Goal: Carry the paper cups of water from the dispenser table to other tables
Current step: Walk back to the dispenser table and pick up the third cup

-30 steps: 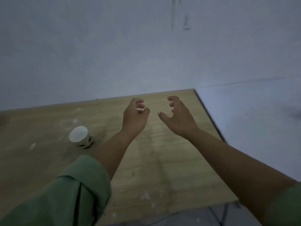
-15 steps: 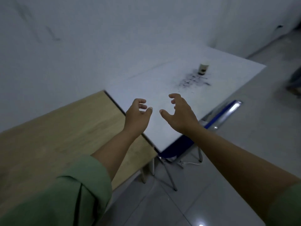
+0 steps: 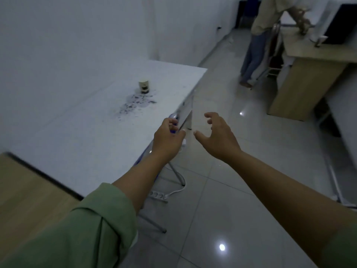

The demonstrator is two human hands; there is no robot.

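A paper cup (image 3: 144, 86) stands upright on the white table (image 3: 81, 120), beside a dark speckled stain. My left hand (image 3: 167, 140) hangs over the table's near right edge with curled fingers and holds nothing. My right hand (image 3: 218, 136) is held out over the tiled floor to the right of it, fingers spread and empty. Both hands are well short of the cup.
A wooden table (image 3: 21, 190) butts against the white table at lower left. A power strip (image 3: 157, 195) with its cable lies on the floor under the white table. Another person (image 3: 257, 41) stands at the back right by a wooden counter (image 3: 301, 74).
My view has swung right, from the wooden table with a cup to the white table and the room beyond. Both hands stay empty and keep their pose in front of me.
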